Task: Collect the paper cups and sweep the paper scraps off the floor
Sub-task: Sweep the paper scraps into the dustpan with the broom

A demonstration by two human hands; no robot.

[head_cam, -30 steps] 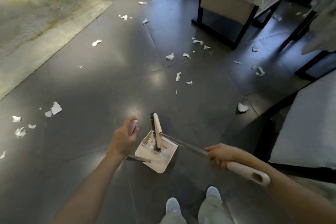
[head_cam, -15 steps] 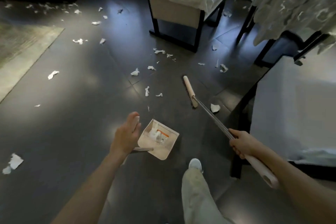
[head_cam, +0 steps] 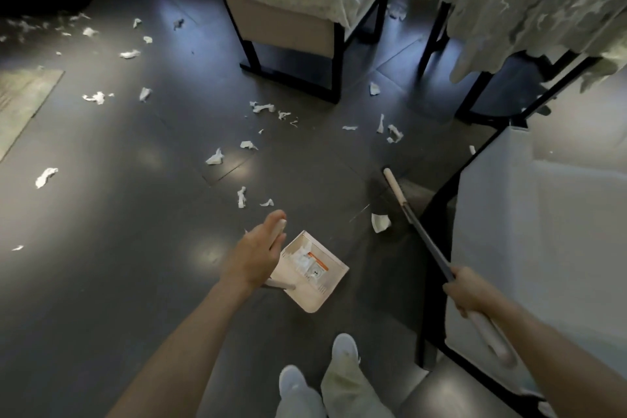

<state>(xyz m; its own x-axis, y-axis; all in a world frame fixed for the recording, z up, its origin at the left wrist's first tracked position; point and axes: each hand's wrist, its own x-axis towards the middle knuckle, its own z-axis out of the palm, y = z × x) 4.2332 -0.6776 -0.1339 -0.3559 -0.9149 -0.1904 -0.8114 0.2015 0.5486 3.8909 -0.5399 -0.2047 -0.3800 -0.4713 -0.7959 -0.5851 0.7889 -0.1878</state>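
Scraps [head_cam: 215, 158] lie scattered over the dark floor [head_cam: 118, 214], one of them just beside the head of the broom [head_cam: 395, 188]. A few sit in the dustpan [head_cam: 319, 300], which rests on the floor near the person's feet. The left hand [head_cam: 254, 256] has its fingers curled round the dustpan's handle. The right hand [head_cam: 466, 292] has its fingers wrapped round the broom's shaft. An armchair [head_cam: 295, 20] stands beyond.

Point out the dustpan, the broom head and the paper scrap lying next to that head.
dustpan [head_cam: 314, 300]: head view, bare tray surface at its near end.
broom head [head_cam: 395, 190]: head view, middle of the cream bar.
paper scrap [head_cam: 380, 222]: head view, centre of the white piece.
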